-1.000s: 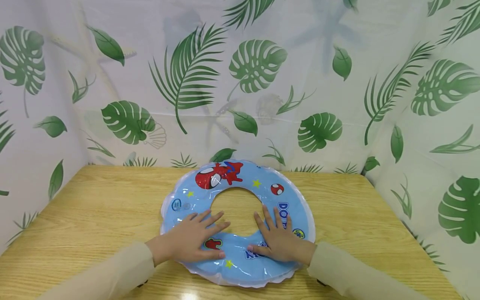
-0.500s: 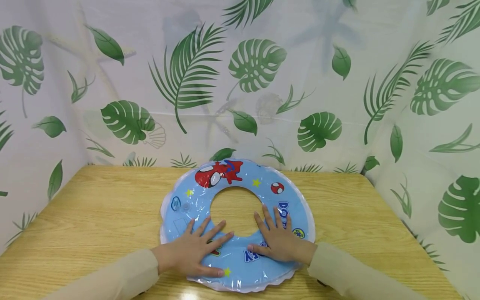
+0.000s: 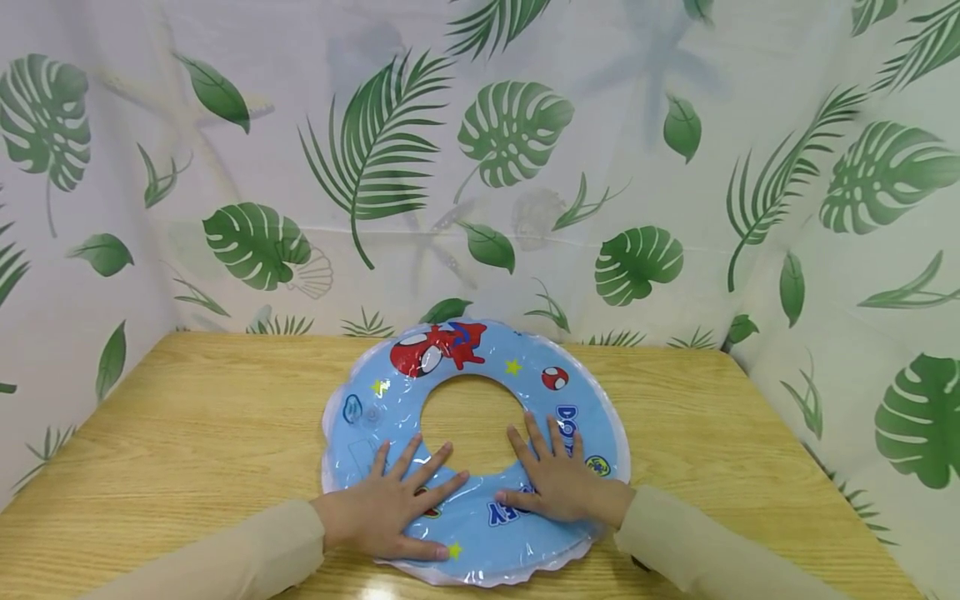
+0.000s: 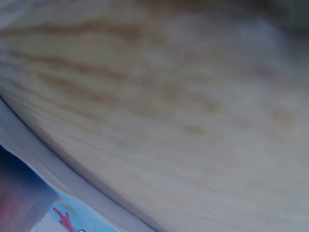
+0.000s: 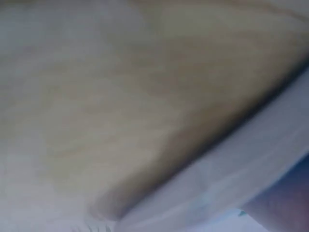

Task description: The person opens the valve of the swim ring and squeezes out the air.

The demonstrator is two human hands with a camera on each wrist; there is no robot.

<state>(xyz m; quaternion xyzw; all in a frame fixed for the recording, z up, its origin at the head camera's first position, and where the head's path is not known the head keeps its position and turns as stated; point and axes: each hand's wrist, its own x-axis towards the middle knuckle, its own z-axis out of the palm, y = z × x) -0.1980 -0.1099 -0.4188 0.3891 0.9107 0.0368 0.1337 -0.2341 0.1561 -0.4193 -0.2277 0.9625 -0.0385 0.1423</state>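
Observation:
A blue inflatable swim ring point(image 3: 465, 533) with a pale wavy edge lies on the wooden table in the head view. Red cartoon figures, yellow stars and lettering are printed on it. My left hand point(image 3: 386, 508) rests on its front left part, palm down with fingers spread. On the front right part rests my right hand point(image 3: 558, 479), fingers also spread and pointing toward the ring's hole. In the left wrist view, a bit of the swim ring point(image 4: 87, 212) shows past its pale rim at the bottom; the right wrist view is mostly blurred table and rim.
The wooden table point(image 3: 187, 433) extends on both sides of the ring. A white cloth point(image 3: 540, 275) printed with green leaves hangs behind it and along both sides. Light sleeves cover both forearms.
My left hand has slid toward the near edge of the ring, with its fingers spread wider. The ring's near left edge has shifted slightly; my right hand has stayed in place.

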